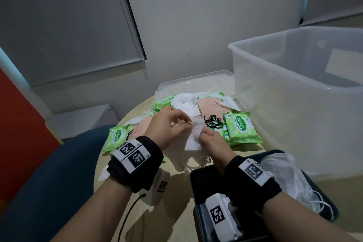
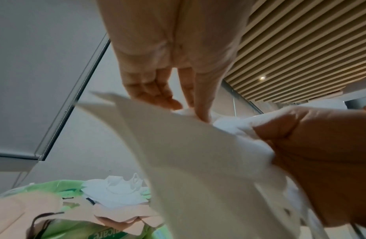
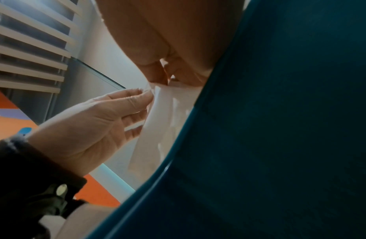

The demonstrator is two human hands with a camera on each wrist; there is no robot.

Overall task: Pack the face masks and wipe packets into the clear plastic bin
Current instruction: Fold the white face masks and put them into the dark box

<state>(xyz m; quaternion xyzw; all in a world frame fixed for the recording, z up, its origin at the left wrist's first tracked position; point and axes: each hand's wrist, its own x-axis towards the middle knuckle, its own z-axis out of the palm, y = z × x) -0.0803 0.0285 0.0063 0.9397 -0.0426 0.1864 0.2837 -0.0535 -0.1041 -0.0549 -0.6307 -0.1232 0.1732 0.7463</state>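
From the head view, a white mask (image 1: 193,133) is held up over the pile on the round table (image 1: 176,212), between the two hands. The left hand (image 1: 167,125) pinches its top left edge, and the right hand (image 1: 211,139) pinches its right edge, so the mask's long side runs from one hand to the other. The clear bin (image 1: 294,92) stands to the right, well apart from the mask, and the right hand is judged to be the nearer one for the carry. Green wipe packets (image 1: 242,127) are seen just beside the right hand. From the left wrist view, the mask (image 2: 198,153) is seen spread below the left fingers (image 2: 202,110), which touch its top, while the right hand (image 2: 321,153) grips its side. From the right wrist view, the mask (image 3: 157,116) hangs down, pinched at the top by the right fingers (image 3: 157,72) and touched at the edge by the left fingers (image 3: 141,98). A dark blue thing hides the rest of this view.
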